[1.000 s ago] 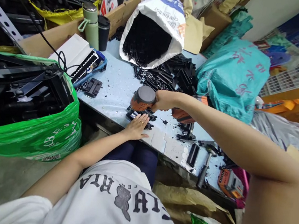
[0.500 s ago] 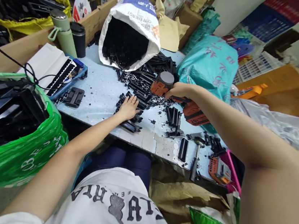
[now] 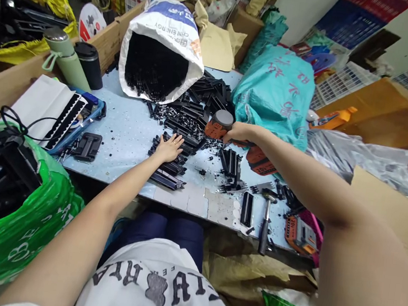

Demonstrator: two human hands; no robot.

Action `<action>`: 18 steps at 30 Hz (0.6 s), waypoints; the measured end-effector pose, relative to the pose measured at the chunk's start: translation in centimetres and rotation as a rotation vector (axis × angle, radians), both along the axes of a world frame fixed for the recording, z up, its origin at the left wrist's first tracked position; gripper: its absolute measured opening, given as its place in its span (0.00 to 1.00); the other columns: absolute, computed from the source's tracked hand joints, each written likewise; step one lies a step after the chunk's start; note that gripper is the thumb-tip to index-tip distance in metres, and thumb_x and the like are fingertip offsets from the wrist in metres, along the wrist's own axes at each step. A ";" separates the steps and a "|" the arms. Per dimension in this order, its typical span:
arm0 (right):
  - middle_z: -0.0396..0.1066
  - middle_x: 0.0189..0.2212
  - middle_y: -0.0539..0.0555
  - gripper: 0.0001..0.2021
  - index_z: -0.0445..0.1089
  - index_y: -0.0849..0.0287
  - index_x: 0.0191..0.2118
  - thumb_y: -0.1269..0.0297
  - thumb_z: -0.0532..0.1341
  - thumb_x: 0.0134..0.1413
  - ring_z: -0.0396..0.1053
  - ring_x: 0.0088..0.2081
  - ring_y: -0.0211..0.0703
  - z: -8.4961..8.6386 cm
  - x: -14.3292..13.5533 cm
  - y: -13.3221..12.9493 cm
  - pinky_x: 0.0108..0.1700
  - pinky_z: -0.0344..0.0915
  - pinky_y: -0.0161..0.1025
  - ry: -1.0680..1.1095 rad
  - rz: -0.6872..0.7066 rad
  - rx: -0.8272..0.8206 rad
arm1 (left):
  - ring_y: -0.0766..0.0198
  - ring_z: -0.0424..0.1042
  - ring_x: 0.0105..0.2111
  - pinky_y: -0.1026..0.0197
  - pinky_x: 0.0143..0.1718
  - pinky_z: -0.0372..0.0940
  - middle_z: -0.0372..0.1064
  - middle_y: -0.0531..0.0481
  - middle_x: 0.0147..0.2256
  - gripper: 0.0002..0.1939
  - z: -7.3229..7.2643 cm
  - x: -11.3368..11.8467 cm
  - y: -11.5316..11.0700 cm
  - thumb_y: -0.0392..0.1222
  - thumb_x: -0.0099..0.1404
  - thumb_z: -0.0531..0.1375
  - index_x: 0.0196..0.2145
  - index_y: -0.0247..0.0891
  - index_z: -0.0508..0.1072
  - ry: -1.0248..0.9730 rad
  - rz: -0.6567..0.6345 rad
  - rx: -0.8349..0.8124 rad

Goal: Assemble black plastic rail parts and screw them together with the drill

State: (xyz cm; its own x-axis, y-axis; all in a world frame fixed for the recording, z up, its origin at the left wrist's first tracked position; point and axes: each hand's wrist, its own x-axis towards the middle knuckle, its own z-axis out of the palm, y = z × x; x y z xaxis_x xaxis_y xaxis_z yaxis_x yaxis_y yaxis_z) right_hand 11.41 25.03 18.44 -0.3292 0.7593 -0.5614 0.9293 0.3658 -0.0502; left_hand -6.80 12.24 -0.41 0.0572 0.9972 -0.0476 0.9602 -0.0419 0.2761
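Note:
My right hand [image 3: 237,132] is wrapped round the grip of an orange and black cordless drill [image 3: 219,125], held over the pile of small parts at the middle of the table. Its front end is hidden from view. My left hand [image 3: 170,148] lies spread, palm down, on a row of long black plastic pieces [image 3: 172,171] near the table's front edge. Behind both hands lie loose screws and small parts [image 3: 178,116]. More black pieces [image 3: 230,162] are grouped to the right, below the drill.
A white sack [image 3: 167,24] of black parts lies open at the back, beside a teal bag [image 3: 274,92]. A hammer [image 3: 265,220] and a battery pack [image 3: 300,234] rest at the right front edge. Cups [image 3: 88,64] and a blue tray [image 3: 84,126] stand left, near a green bag [image 3: 53,194].
The view has shifted slightly, so the table's contents sit a little farther left. My left hand stays on the black pieces, and my right hand still holds the drill.

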 end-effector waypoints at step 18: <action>0.65 0.17 0.52 0.11 0.73 0.66 0.30 0.63 0.62 0.39 0.66 0.23 0.41 1.1 -2.8 -5.0 0.25 0.62 0.35 -0.111 0.284 0.058 | 0.53 0.34 0.64 0.42 0.61 0.34 0.36 0.41 0.64 0.35 2.0 0.5 -3.5 0.58 0.67 0.35 0.63 0.31 0.45 -0.064 -0.009 -0.120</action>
